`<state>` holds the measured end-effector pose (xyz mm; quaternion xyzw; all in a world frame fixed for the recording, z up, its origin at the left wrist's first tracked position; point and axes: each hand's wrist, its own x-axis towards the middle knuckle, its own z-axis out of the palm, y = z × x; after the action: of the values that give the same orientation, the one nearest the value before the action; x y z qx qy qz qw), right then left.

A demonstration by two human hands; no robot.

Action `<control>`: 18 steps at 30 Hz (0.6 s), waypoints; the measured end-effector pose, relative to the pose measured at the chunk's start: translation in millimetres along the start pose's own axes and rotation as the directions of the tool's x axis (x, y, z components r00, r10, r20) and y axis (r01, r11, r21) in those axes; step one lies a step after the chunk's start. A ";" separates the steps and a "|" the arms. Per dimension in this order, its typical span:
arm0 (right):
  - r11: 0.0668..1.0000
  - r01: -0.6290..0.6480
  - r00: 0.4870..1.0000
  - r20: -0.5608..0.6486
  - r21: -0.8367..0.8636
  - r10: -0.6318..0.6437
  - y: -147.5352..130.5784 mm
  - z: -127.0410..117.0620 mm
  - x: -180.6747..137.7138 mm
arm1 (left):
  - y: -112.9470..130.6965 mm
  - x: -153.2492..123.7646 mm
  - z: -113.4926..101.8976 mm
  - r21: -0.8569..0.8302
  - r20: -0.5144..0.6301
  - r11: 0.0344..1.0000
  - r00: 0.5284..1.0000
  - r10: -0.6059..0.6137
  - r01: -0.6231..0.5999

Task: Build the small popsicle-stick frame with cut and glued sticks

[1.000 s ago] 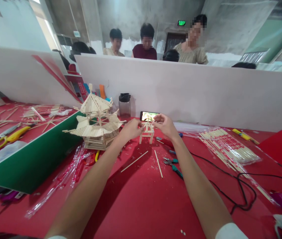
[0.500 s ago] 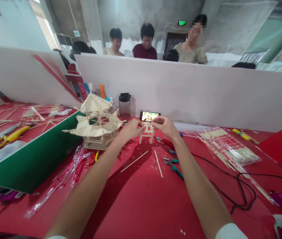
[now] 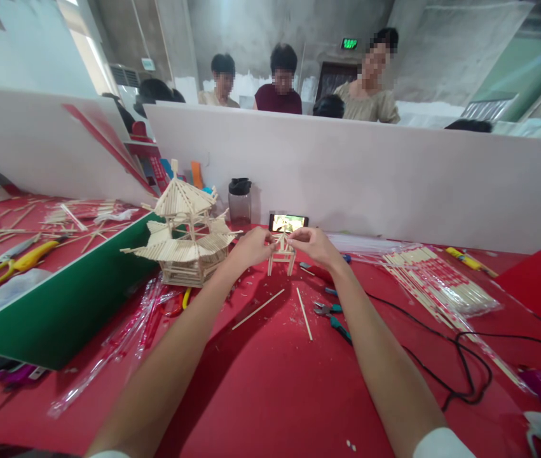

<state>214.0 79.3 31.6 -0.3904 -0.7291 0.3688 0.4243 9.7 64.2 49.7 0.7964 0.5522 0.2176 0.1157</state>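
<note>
A small stick frame stands on the red tabletop, far ahead of me. My left hand pinches its left top edge with fingers closed. On the other side my right hand is closed in a pinch at the roof of the frame. Two loose sticks lie just in front of the frame. A finished stick pagoda stands to the left of my left hand.
A phone and a dark-lidded jar sit against the white partition. Pliers, black cables and bagged sticks lie right. A green board and yellow scissors lie left. Several people stand behind the partition.
My right hand has dropped slightly and closed in on the roof of the small frame. My left hand has stayed put.
</note>
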 end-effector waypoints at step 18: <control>0.998 0.070 0.997 -0.039 -0.004 -0.070 9.1 7.7 2.9 | 1.0 0.1 -0.7 0.012 0.002 1.000 1.000 -0.001 0.001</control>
<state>208.3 84.1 21.8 -0.3720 -0.7345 0.3452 0.4506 10.3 63.9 50.7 0.7969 0.5540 0.2133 0.1115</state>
